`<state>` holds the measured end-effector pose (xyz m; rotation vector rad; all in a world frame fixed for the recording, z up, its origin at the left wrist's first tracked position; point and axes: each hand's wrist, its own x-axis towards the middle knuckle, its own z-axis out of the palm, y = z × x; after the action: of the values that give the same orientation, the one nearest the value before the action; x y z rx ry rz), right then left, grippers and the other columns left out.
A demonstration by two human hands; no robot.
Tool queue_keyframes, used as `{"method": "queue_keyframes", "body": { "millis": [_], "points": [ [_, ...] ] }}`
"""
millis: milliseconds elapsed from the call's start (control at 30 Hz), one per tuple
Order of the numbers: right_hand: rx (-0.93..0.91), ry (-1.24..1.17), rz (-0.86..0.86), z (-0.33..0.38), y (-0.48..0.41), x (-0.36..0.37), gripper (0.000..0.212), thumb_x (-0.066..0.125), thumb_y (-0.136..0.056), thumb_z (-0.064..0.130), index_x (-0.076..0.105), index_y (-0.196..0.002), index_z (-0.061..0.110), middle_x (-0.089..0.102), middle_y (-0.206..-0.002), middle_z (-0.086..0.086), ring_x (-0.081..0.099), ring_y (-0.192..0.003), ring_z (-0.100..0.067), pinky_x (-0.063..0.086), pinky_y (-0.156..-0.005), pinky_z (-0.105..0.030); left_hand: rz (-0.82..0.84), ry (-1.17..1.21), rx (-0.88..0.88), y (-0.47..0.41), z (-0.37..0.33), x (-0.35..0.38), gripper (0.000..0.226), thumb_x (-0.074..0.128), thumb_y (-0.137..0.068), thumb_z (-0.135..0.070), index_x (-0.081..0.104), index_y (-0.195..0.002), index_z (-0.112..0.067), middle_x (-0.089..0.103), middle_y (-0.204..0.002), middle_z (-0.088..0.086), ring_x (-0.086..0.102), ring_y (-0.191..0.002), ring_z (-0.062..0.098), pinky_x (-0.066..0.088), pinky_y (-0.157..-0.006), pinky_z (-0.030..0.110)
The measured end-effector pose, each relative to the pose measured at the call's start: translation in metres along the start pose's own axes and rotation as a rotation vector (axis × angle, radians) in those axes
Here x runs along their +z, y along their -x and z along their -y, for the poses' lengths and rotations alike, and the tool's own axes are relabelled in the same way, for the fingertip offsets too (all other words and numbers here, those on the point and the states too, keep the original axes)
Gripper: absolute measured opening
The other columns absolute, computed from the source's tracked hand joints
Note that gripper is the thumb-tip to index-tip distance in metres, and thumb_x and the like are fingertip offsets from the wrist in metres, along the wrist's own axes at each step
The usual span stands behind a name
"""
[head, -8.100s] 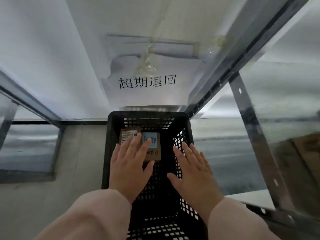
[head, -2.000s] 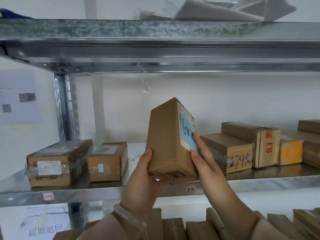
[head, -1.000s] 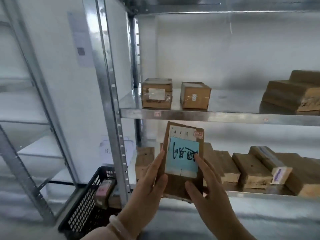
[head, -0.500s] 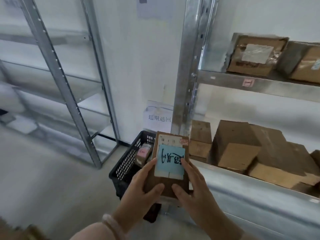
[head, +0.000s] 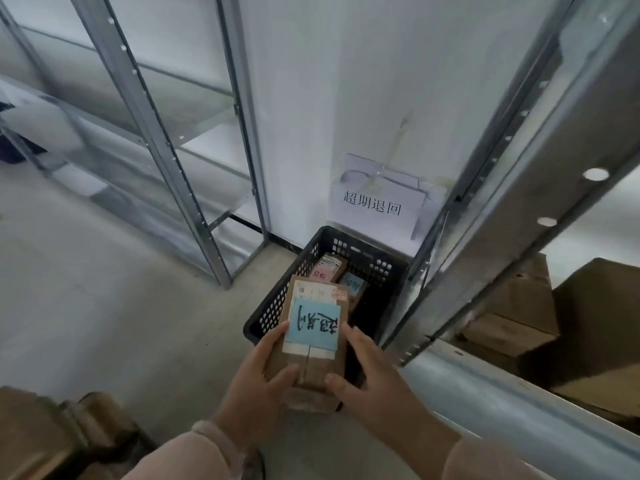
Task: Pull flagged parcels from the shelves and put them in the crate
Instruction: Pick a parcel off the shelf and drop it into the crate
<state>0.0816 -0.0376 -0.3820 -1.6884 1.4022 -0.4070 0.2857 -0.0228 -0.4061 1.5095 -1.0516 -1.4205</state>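
Parcel storeroom: metal shelving (head: 162,140), cardboard boxes (head: 512,323), returns crate (head: 367,268).

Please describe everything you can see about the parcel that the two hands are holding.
The parcel is a brown cardboard box, longer than wide, taped along its middle seam. A blue note with dark handwriting covers part of a white shipping label on its upper face. The left hand and right hand grip its sides. It is tilted, above the near edge of the black crate.

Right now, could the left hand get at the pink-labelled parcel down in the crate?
Probably not at once. The left hand and right hand both grip the blue-flagged parcel, which hangs over the black crate in front of the pink-labelled parcel. The crate's open top otherwise leaves the way free.
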Motion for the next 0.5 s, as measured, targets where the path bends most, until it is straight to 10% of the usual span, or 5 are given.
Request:
{"method": "queue_keyframes", "body": {
  "millis": [500],
  "points": [
    [0.384,0.021,-0.179,-0.095,-0.172,0.057,0.067,0.049,-0.089,0.059,-0.004,-0.128,0.072,0.002,-0.147,0.038,0.002,-0.14,0.008,0.011,-0.114,-0.023,0.391,-0.231,-0.236,-0.266,0.15,-0.014,0.064,0.066,-0.084,-0.03,0.037,-0.135,-0.055,0.045,-0.138,-0.005,0.054,-0.12,0.012,0.053,-0.096,0.037]
  ]
}}
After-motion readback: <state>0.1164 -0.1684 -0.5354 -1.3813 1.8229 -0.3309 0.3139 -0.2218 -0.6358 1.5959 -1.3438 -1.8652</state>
